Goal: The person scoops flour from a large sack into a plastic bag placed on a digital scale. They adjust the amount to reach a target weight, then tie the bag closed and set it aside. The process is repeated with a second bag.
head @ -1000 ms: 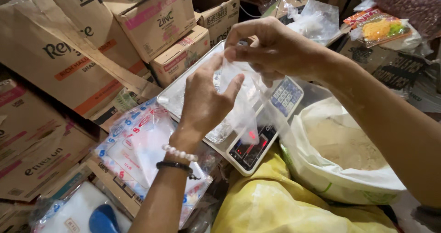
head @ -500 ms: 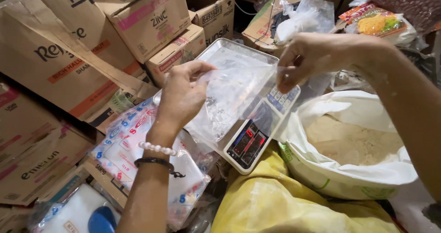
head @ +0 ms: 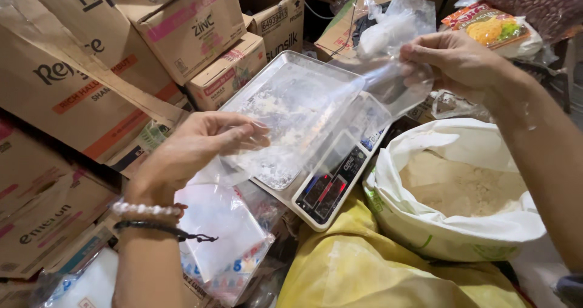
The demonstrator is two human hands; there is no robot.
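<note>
Both hands have drawn apart, stretching one clear plastic bag over the digital scale, left hand pinching its near end, right hand gripping its far end, beside one open sack of powder and several cardboard boxes behind.

Clear plastic bag stretched between left hand and right hand, above a digital scale.

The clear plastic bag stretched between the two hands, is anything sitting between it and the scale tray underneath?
Nothing visible. The clear plastic bag, pinched by the left hand and right hand, hangs over the metal scale tray, which bears only whitish powder residue.
</note>
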